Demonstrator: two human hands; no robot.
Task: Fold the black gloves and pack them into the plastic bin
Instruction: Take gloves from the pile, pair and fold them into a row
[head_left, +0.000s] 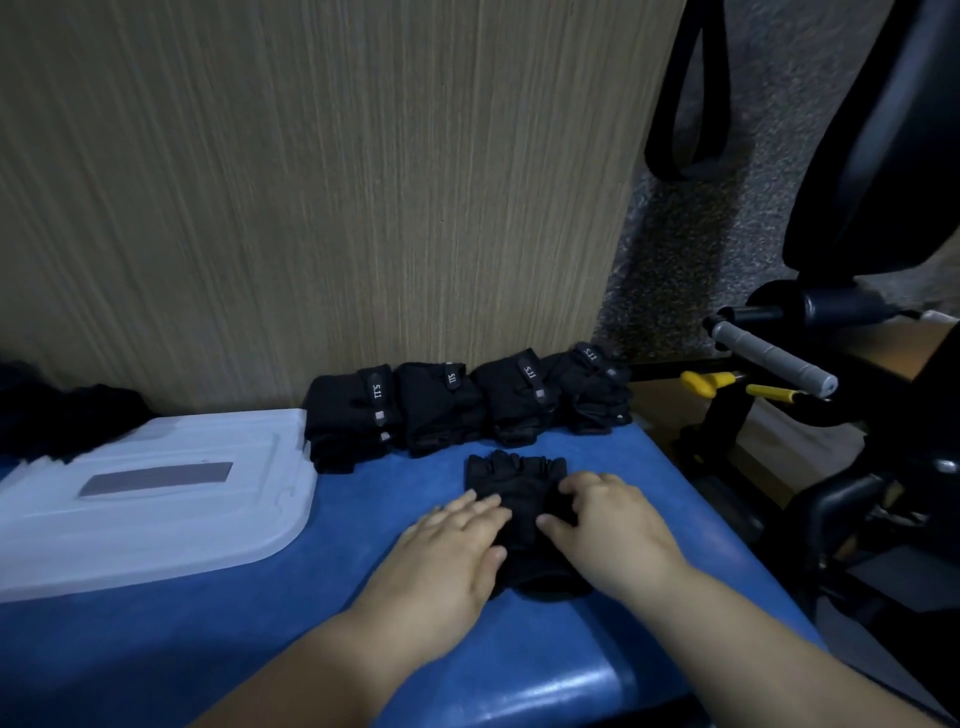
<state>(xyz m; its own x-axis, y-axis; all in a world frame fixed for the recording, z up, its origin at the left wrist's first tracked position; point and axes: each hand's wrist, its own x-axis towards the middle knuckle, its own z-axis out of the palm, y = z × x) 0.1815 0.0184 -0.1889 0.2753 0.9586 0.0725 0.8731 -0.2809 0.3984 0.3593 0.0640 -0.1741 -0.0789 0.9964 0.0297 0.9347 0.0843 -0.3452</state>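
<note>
Head view, only view.

Surface: blue padded bench top (260, 649), smooth with a slight sheen and a rounded near edge. Behind it stands an upright panel (311, 182) with a wood-grain finish.

Work item: 1 black fingerless glove (519, 480) lies flat on the blue pad. It is soft matte fabric, with short finger stubs pointing to 12 o'clock and the cuff toward 6 o'clock.

Left hand (457, 540): flat, fingers straight and close together, resting on the glove's 9 o'clock side.

Right hand (608, 525): on the glove's 3 o'clock side, fingers bent with tips on the fabric, thumb pointing toward the left hand. Cannot tell whether it pinches the fabric or only presses.

Folded gloves (439, 410): 4 black bundles in a row at 12 o'clock of the flat glove, side by side and touching along the foot of the panel. Each has a strap with small white lettering.

Plastic bin (291, 519): 1, translucent white, rounded corner, at 9 o'clock of the glove and apart from it. Its flat ribbed top faces up and bears a grey rectangular patch.

Dark fabric heap (67, 415): at 10 o'clock beyond the bin, blurred, count unclear.

At 2 o'clock, off the bench: black metal frame with 1 grey cylindrical handle (769, 358) and 2 yellow-tipped pins (696, 383), over grey speckled carpet (675, 260).
</note>
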